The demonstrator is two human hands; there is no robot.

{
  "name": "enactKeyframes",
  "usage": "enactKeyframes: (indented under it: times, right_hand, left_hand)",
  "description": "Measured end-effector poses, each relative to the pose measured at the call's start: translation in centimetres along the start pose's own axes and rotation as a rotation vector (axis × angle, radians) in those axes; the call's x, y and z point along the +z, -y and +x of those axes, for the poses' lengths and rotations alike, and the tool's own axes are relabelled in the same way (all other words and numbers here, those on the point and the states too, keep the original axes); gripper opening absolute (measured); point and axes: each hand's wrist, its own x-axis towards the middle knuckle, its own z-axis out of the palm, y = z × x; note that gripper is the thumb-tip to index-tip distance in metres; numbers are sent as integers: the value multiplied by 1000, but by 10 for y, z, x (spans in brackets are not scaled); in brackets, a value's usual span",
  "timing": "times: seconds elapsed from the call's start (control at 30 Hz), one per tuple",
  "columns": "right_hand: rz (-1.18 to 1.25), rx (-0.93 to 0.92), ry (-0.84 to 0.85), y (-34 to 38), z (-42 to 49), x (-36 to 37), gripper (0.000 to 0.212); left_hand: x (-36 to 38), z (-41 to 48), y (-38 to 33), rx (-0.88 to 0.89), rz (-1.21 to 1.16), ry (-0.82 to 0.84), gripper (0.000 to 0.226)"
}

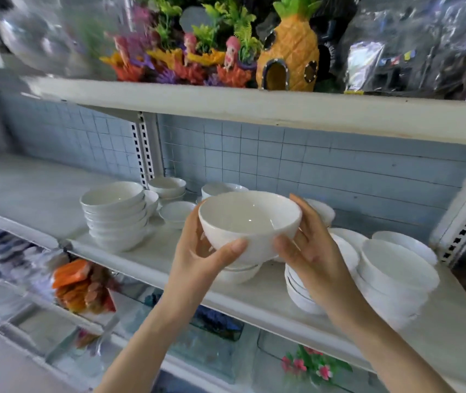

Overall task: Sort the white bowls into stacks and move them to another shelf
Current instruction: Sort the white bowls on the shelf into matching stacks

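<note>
White bowl held upright over short stack on middle shelf. L hand and R hand reach up, palms facing; each grip curled round bowl wall, thumbs nearside.

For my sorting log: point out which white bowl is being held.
The bowl gripped between the left hand and right hand; the other bowls sit on the shelf with no hand around them.

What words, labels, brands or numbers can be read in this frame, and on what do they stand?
No text here can be read.
On the bagged goods, upper right: coloured print, too blurred to read.
On the orange packets, lower left: too blurred to read.
On the held white bowl: no marking shows.
</note>
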Motion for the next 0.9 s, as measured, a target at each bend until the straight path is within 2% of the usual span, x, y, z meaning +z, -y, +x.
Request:
enactKeyframes:
  times: [0.1, 0.17, 0.3, 0.5, 0.67, 0.9]
  right_hand:
    - [17, -4, -25, -2, 5, 32, 66]
    - [18, -14, -50, -4, 8, 57, 66]
    - [21, -7, -67, -12, 16, 107, 78]
    - [29, 5, -72, -31, 38, 179, 91]
    - [18, 9, -72, -45, 71, 221, 101]
    - [-38, -2, -45, -73, 138, 240, 84]
  left_hand:
    - [-34, 2, -8, 5, 23, 54, 80]
    - [-59, 3, -13, -4, 35, 71, 81]
    - [-111, 0, -22, -10, 40, 67, 96]
    - [-189, 9, -29, 29, 58, 31, 76]
    - [-238, 32, -33, 46, 81, 42, 71]
    - [-283, 95, -12, 45, 110, 28, 67]
